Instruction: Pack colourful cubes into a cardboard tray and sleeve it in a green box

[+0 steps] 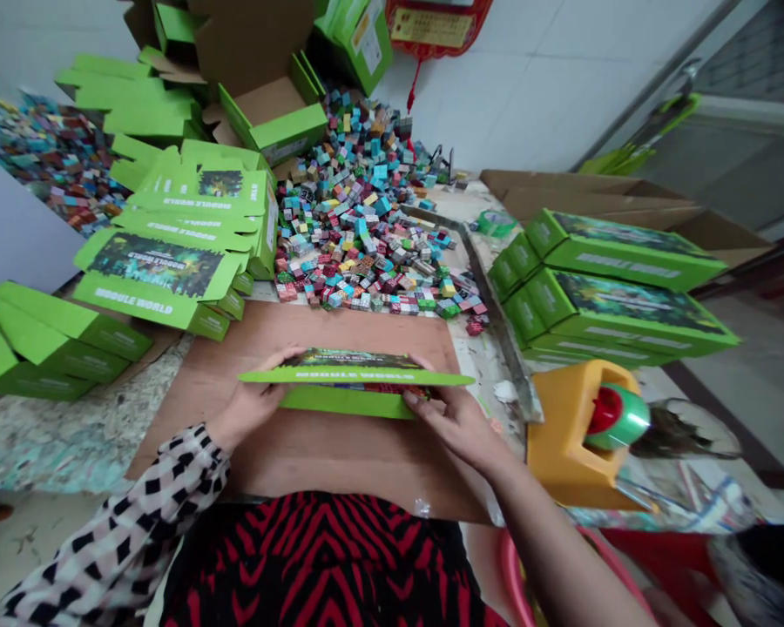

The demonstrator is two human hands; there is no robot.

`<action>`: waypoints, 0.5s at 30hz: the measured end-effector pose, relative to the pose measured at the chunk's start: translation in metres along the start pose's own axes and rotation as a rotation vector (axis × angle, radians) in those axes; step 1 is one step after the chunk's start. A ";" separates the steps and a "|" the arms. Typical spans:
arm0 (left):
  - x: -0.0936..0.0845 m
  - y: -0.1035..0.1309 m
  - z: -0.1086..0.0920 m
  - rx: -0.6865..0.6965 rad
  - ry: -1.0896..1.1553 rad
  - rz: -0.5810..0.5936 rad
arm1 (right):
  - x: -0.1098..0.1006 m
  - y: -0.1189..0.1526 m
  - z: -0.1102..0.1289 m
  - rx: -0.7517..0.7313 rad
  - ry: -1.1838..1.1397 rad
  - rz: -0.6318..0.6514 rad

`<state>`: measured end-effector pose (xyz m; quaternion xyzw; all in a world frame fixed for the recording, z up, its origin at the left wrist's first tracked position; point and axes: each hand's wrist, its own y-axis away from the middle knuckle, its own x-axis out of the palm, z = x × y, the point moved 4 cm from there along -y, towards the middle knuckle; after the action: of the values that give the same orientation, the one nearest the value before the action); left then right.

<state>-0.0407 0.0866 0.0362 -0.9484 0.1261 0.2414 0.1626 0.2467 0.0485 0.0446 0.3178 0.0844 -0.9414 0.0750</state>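
Observation:
A green cardboard box with a printed lid lies in front of me on a brown cardboard sheet. Its lid flap is partly raised, and a strip of colourful contents shows in the gap. My left hand grips the left end of the box, its fingertips behind the lid. At the right end my right hand holds the box, the thumb at the front by the gap and other fingers behind. Beyond the sheet spreads a heap of small colourful printed cubes.
Flat green cartons pile up on the left, with folded green boxes nearer me. On the right stand stacked closed green boxes, a metal bar and a yellow tape dispenser. A pink basin sits below the table edge.

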 end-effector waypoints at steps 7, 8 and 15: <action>0.014 0.054 0.035 -0.109 -0.528 -0.025 | 0.025 0.030 -0.010 -0.083 0.046 -0.129; 0.016 0.066 0.037 -0.124 -0.583 -0.034 | 0.029 0.033 -0.012 -0.056 0.050 -0.135; 0.020 0.117 0.015 -0.083 -0.714 0.145 | 0.041 0.039 -0.016 -0.013 0.014 -0.218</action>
<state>-0.0671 -0.0180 -0.0152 -0.7988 0.1183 0.5729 0.1403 0.2311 0.0103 0.0031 0.3129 0.1252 -0.9411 -0.0266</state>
